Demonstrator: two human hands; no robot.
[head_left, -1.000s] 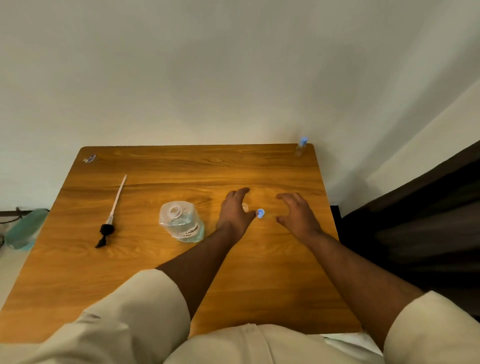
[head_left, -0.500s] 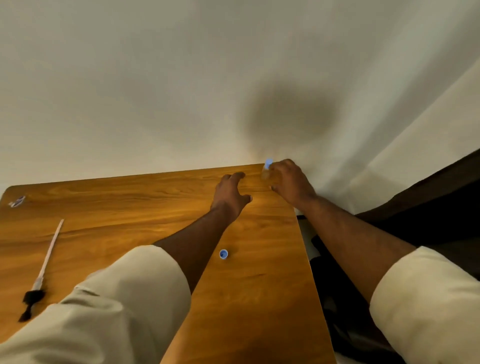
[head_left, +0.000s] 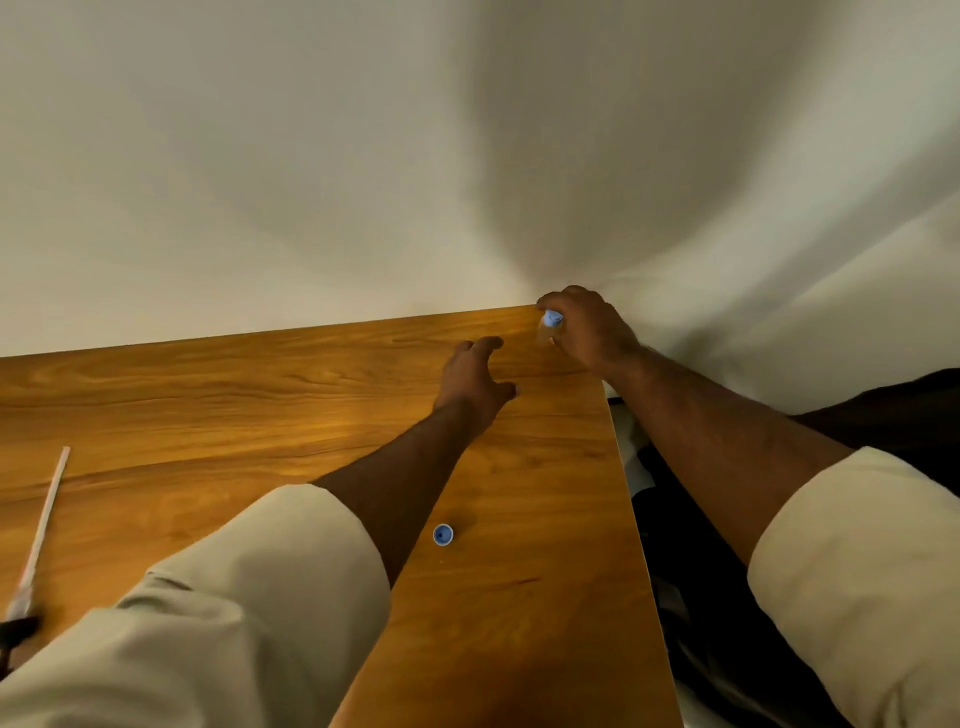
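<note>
My right hand (head_left: 589, 330) grips a small clear bottle with a blue cap (head_left: 551, 321) at the far right corner of the wooden table (head_left: 208, 405). A short way to its left, my left hand (head_left: 475, 376) hovers over the tabletop with fingers spread and relaxed, holding nothing. A loose blue cap (head_left: 442, 534) lies on the table nearer to me, beside my left forearm.
A long thin white tube with a black end (head_left: 36, 540) lies at the table's left side. A pale wall stands right behind the table. Dark floor and a dark object lie past the table's right edge (head_left: 631, 519).
Both arms reached from the table's middle to its far right corner. My right hand took hold of the small bottle there. The view swung right, and the larger clear bottle left the frame.
</note>
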